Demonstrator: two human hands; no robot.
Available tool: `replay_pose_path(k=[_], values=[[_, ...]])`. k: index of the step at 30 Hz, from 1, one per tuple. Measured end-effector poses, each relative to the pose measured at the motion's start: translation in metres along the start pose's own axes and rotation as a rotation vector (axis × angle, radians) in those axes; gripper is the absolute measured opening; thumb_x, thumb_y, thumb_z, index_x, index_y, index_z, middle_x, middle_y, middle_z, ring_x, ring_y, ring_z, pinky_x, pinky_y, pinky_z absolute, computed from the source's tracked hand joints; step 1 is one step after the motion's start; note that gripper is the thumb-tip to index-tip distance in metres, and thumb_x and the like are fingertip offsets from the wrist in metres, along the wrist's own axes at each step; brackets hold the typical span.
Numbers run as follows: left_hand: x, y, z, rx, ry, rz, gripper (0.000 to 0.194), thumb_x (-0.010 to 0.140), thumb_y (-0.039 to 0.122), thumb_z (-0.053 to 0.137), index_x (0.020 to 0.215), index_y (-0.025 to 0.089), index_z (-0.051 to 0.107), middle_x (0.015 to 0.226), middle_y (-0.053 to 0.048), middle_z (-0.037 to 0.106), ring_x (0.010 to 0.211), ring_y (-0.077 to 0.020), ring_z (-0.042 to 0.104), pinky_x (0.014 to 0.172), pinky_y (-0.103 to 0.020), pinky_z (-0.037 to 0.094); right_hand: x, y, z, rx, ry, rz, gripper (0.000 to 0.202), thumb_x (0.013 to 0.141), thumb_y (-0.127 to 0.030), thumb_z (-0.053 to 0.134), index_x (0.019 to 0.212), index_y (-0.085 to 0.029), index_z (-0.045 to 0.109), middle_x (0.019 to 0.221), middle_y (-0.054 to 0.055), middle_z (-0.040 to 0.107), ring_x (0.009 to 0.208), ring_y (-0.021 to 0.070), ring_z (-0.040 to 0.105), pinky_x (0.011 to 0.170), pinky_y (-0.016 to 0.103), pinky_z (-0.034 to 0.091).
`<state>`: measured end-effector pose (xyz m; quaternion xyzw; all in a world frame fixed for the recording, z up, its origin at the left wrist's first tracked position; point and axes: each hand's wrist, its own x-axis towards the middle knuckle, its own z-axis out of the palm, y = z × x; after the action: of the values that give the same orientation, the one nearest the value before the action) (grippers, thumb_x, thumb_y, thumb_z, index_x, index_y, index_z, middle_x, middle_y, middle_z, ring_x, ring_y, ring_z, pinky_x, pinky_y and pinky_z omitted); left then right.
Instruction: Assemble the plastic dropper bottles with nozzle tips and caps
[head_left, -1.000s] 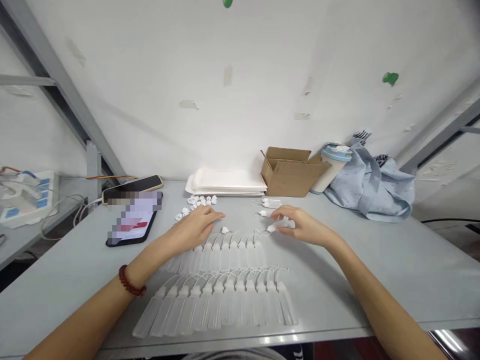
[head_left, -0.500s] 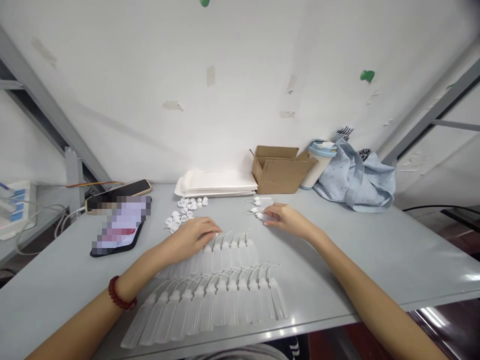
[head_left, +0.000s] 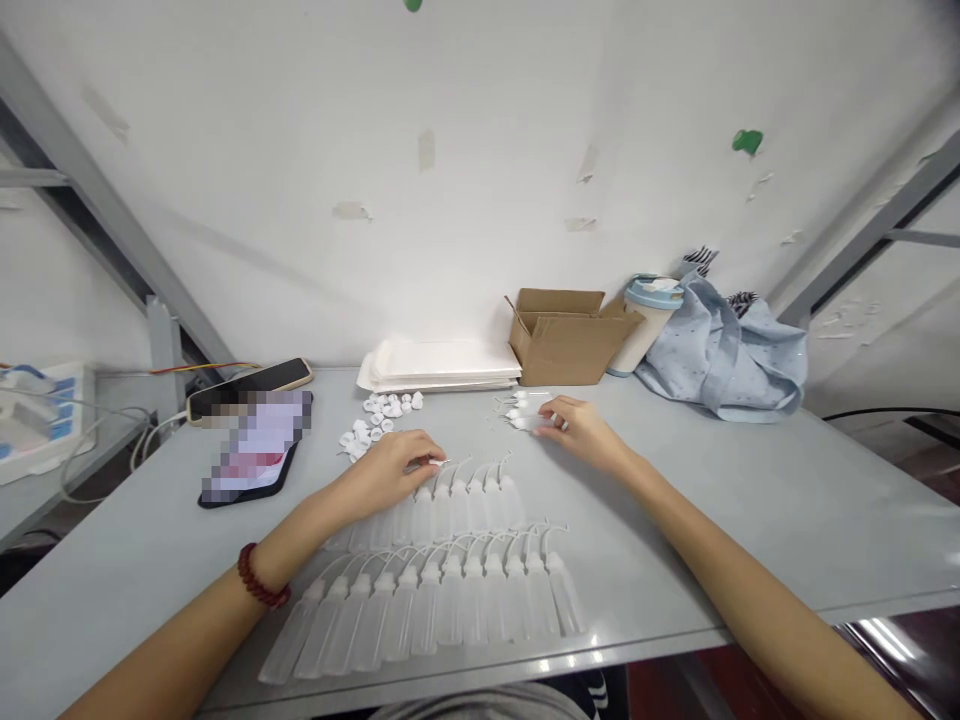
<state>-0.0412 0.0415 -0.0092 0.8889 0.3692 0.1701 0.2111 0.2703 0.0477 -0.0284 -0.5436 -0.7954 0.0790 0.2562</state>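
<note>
Two rows of translucent plastic squeeze bottles (head_left: 405,610), each with a thin curved spout, lie on the grey table. My left hand (head_left: 390,468) hovers at the left of the upper row (head_left: 461,515), thumb and fingers pinched on a small white piece, mostly hidden. Behind that hand is a pile of small white caps (head_left: 371,432). Farther right, three bottles (head_left: 531,396) lie sideways with spouts pointing left. My right hand (head_left: 581,430) has its fingers closed round the base of the nearest bottle (head_left: 523,423).
Flat white packages (head_left: 442,365) are stacked against the wall beside an open cardboard box (head_left: 562,350). A lidded cup (head_left: 641,330) and light-blue bag (head_left: 720,350) stand at back right. Two phones lie on the left, one black (head_left: 251,385), one with a lit screen (head_left: 262,440).
The view has shifted slightly, moving everything a little to the right. My left fingertips have lifted a bit and the white piece shows more. My right hand stays at the sideways bottles.
</note>
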Motion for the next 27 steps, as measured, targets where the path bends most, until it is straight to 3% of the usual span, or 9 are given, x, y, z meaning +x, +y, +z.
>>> replay_pose_path(k=[7,12,14,17,19,27], values=[[0.000,0.000,0.001,0.008,0.015,-0.001,0.021,0.086,0.028,0.048,0.090,0.018,0.066,0.091,-0.005,0.067,0.081,-0.0191,0.062,0.075,-0.030,0.046,0.002,0.001,-0.003,0.030,0.058,0.033,0.017,0.076,-0.032,0.063,0.076,-0.016,0.057,0.080,0.008,0.062,0.059,0.0159,0.055,0.061,0.030,0.044],[0.000,-0.001,0.004,-0.003,0.030,0.002,0.020,0.085,0.025,0.048,0.093,0.018,0.064,0.093,-0.006,0.066,0.082,-0.0193,0.062,0.077,-0.031,0.046,-0.004,-0.024,-0.014,0.085,0.085,0.043,0.018,0.082,-0.030,0.052,0.070,-0.018,0.052,0.070,0.004,0.058,0.058,0.0143,0.051,0.056,0.026,0.041],[-0.001,-0.002,0.006,-0.013,0.044,-0.011,0.023,0.084,0.024,0.048,0.101,0.017,0.062,0.097,-0.006,0.066,0.083,-0.0192,0.062,0.077,-0.031,0.047,-0.009,-0.040,-0.018,0.160,0.011,0.029,0.019,0.083,-0.031,0.051,0.069,-0.018,0.053,0.063,0.000,0.057,0.055,0.0121,0.051,0.052,0.023,0.040],[-0.001,-0.003,0.008,-0.030,0.065,-0.025,0.028,0.083,0.023,0.047,0.109,0.018,0.058,0.100,-0.007,0.067,0.084,-0.0193,0.063,0.078,-0.032,0.048,-0.018,-0.063,-0.020,0.395,-0.293,0.072,0.021,0.082,-0.030,0.054,0.066,-0.017,0.055,0.054,-0.003,0.053,0.047,0.0083,0.044,0.047,0.019,0.035],[0.000,-0.003,0.008,-0.038,0.077,-0.029,0.028,0.083,0.024,0.048,0.108,0.018,0.059,0.100,-0.006,0.067,0.084,-0.0194,0.063,0.078,-0.032,0.048,-0.022,-0.073,-0.019,0.444,-0.408,0.088,0.024,0.082,-0.028,0.053,0.062,-0.016,0.054,0.051,-0.004,0.053,0.044,0.0067,0.039,0.044,0.019,0.031],[0.002,0.001,0.002,-0.067,0.158,-0.059,0.017,0.082,0.026,0.051,0.093,0.018,0.060,0.093,-0.005,0.067,0.076,-0.0181,0.061,0.072,-0.032,0.049,-0.027,-0.080,-0.007,0.430,-0.559,0.100,0.036,0.081,-0.027,0.051,0.048,-0.017,0.044,0.040,-0.005,0.045,0.037,0.0056,0.034,0.038,0.019,0.025]])
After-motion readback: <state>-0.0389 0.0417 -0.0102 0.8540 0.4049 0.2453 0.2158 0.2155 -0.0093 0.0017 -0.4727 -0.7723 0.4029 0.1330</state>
